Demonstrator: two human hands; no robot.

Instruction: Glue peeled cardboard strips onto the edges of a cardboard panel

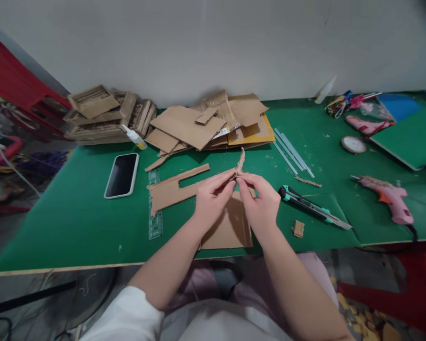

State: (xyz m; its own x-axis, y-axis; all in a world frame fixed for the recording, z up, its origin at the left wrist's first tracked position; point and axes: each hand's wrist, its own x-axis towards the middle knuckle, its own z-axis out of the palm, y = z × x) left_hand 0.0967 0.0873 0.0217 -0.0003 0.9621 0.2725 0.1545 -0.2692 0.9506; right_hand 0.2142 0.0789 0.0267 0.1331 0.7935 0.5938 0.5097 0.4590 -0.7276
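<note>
My left hand [215,199] and my right hand [258,199] meet over the table, fingertips pinched on a thin, torn cardboard strip [240,160]. Its ragged end sticks up above my fingers; the lower part is hidden by them. Below both hands lies a flat square of cardboard [227,232]. Left of my left hand is a notched cardboard piece [170,192], lying across a clear ruler [156,225]. A green and black utility knife [312,208] with its blade out rests right of my right hand, near a small cardboard scrap [298,229].
A phone [122,175] lies at left. Behind are stacked cardboard frames [106,116], a glue bottle [134,137] and loose cardboard sheets [188,125]. Clear glue sticks [293,151], a tape roll [353,145] and a pink glue gun [386,196] are at right, on the green table [74,237].
</note>
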